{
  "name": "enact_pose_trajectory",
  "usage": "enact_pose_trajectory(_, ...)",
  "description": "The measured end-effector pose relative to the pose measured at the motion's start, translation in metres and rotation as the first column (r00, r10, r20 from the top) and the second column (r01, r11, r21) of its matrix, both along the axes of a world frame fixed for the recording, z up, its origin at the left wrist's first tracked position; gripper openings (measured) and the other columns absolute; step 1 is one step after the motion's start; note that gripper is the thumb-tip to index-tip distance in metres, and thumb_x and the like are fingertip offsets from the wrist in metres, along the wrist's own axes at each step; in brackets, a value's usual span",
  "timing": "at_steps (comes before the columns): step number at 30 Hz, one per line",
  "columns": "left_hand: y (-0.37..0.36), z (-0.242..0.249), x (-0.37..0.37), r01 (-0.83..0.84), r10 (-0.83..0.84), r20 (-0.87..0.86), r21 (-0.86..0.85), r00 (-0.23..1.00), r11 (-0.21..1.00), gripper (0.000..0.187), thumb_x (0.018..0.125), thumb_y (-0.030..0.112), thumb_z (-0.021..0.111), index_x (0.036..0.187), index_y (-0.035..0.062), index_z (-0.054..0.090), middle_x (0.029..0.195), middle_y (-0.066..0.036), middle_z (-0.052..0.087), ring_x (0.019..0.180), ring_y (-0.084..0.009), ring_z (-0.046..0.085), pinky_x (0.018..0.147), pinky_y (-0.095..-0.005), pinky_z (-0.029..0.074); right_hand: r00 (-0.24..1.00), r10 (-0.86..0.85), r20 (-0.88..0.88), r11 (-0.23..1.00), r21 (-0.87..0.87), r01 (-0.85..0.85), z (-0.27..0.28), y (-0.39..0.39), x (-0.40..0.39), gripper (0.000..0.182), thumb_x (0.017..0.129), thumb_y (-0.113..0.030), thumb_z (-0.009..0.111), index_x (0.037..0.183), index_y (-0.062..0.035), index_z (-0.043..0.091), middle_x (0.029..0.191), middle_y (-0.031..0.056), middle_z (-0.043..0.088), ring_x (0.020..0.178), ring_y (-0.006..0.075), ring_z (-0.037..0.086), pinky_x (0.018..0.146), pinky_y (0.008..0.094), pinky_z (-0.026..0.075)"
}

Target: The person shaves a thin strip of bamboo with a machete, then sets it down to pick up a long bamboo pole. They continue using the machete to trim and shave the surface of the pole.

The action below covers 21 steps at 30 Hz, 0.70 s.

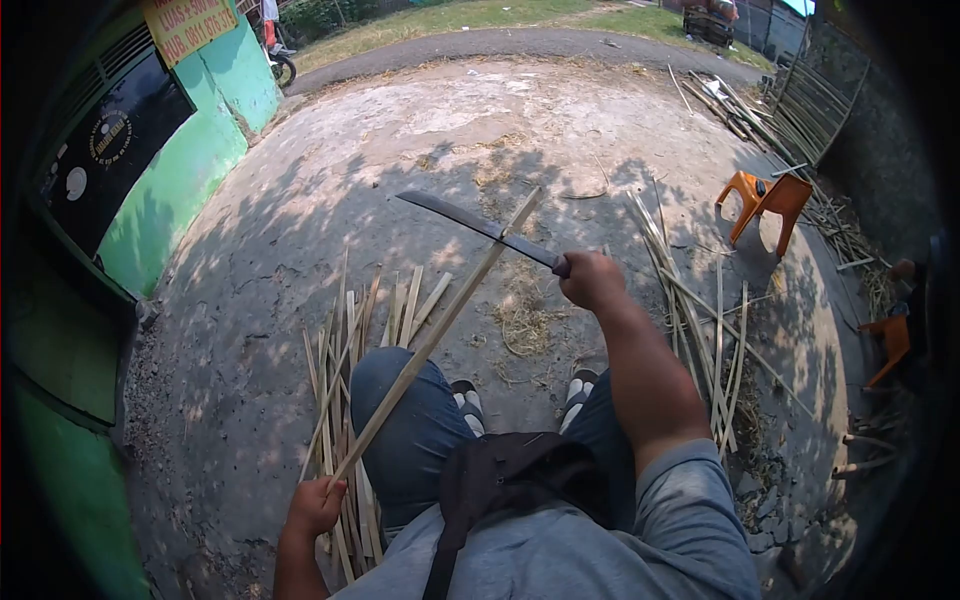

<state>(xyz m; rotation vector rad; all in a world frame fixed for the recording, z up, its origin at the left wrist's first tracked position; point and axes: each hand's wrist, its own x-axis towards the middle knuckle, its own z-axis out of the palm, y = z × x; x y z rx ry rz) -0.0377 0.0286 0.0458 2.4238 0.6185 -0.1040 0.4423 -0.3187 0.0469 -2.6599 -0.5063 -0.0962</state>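
My right hand (592, 281) is closed round the dark handle of a machete (450, 211), whose long blade points up and to the left. The blade crosses a bamboo strip (430, 345) near its far end and appears to touch it. Down at the lower left, my left hand (317, 507) grips the near end of that strip, which slants up across my left knee. Beside my left leg lies a bundle of bamboo strips (345, 400). To the right of my right arm, more bamboo strips (690, 310) rest on the ground.
An orange plastic chair (770, 205) stands at the right, with a small dark object on it. Bamboo poles (735, 115) lie farther back near the wall. A green wall (215, 110) runs along the left. Shavings (525, 325) litter the concrete ground before my feet.
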Motion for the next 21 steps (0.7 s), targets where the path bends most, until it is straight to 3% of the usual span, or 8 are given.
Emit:
enact_pose_trajectory(4,-0.002,-0.017,-0.004,-0.007,0.008,0.029,-0.041,1.0,0.999,0.055,0.104,0.05,0.056,0.085,-0.001,0.065,0.062,-0.017,0.059,0.058,-0.029,0.061,0.059,-0.0424,0.048,0.999,0.016,0.05,0.994,0.111,-0.021,0.009,0.027,-0.026,0.013,0.089,-0.027,0.067,0.095,-0.0171,0.074,0.088,0.0121,0.075,0.086,0.0375,0.073,0.082,0.0498,0.057)
enact_pose_trajectory(7,-0.007,-0.022,0.002,0.02,-0.017,0.062,-0.037,0.998,0.999,0.055,0.104,0.05,0.056,0.085,-0.0007,0.065,0.062,-0.017,0.059,0.058,-0.0287,0.062,0.058,-0.0422,0.047,0.916,0.352,0.193,0.935,-0.033,-0.352,0.016,0.039,-0.051,0.012,0.087,-0.025,0.066,0.088,-0.0146,0.072,0.079,0.0102,0.074,0.077,0.0352,0.073,0.079,0.0479,0.056)
enact_pose_trajectory(9,-0.01,-0.021,0.007,0.021,-0.018,0.065,-0.043,0.998,0.999,0.055,0.104,0.05,0.057,0.085,-0.0004,0.065,0.063,-0.018,0.059,0.059,-0.0297,0.063,0.058,-0.0425,0.047,0.769,0.603,0.211,0.791,-0.279,-0.544,0.013,0.05,-0.068,0.01,0.085,-0.024,0.065,0.084,-0.0154,0.07,0.073,0.0077,0.072,0.07,0.0308,0.073,0.075,0.0452,0.055)
enact_pose_trajectory(11,-0.009,-0.017,0.011,0.023,-0.021,0.049,-0.042,0.999,0.999,0.054,0.104,0.05,0.057,0.086,-0.0003,0.065,0.064,-0.018,0.059,0.06,-0.0322,0.064,0.059,-0.0431,0.047,0.652,0.72,0.239,0.69,-0.356,-0.631,0.014,0.057,-0.077,0.01,0.084,-0.024,0.064,0.085,-0.0166,0.07,0.072,0.0072,0.072,0.068,0.0273,0.074,0.075,0.0442,0.054)
enact_pose_trajectory(13,-0.002,-0.023,0.004,0.04,-0.041,0.047,0.018,0.998,0.999,0.054,0.104,0.049,0.056,0.086,-0.0004,0.065,0.065,-0.019,0.06,0.061,-0.0354,0.064,0.06,-0.044,0.048,0.756,0.631,0.177,0.756,-0.362,-0.546,0.018,0.051,-0.066,0.013,0.088,-0.026,0.063,0.082,-0.0165,0.07,0.076,0.0076,0.073,0.074,0.0292,0.074,0.075,0.0462,0.055)
enact_pose_trajectory(15,0.001,-0.026,-0.007,0.028,-0.03,0.053,0.041,0.998,0.999,0.053,0.104,0.049,0.056,0.086,-0.0004,0.065,0.066,-0.02,0.061,0.063,-0.038,0.064,0.061,-0.0448,0.048,0.939,0.304,0.157,0.949,-0.141,-0.284,0.008,0.03,-0.029,0.017,0.092,-0.029,0.062,0.087,-0.0171,0.074,0.083,0.0098,0.074,0.082,0.0337,0.074,0.078,0.0495,0.057)
enact_pose_trajectory(17,0.001,-0.024,-0.012,-0.003,0.001,0.073,0.027,0.997,1.0,0.053,0.104,0.048,0.055,0.086,-0.0003,0.066,0.067,-0.02,0.062,0.064,-0.04,0.064,0.062,-0.0455,0.049,0.996,-0.049,0.072,0.994,0.105,0.041,0.001,0.007,0.003,0.017,0.093,-0.03,0.064,0.094,-0.0197,0.077,0.089,0.0122,0.075,0.087,0.0377,0.073,0.08,0.0509,0.057)
enact_pose_trajectory(21,-0.008,0.002,0.01,0.021,-0.021,-0.015,0.002,1.0,1.0,0.052,0.104,0.047,0.055,0.085,-0.0004,0.065,0.066,-0.02,0.061,0.064,-0.0386,0.064,0.062,-0.0455,0.048,0.997,-0.041,0.059,0.996,0.085,0.036,-0.006,-0.001,0.002,0.016,0.092,-0.028,0.067,0.099,-0.0201,0.078,0.093,0.0157,0.075,0.088,0.0388,0.072,0.079,0.0504,0.058)
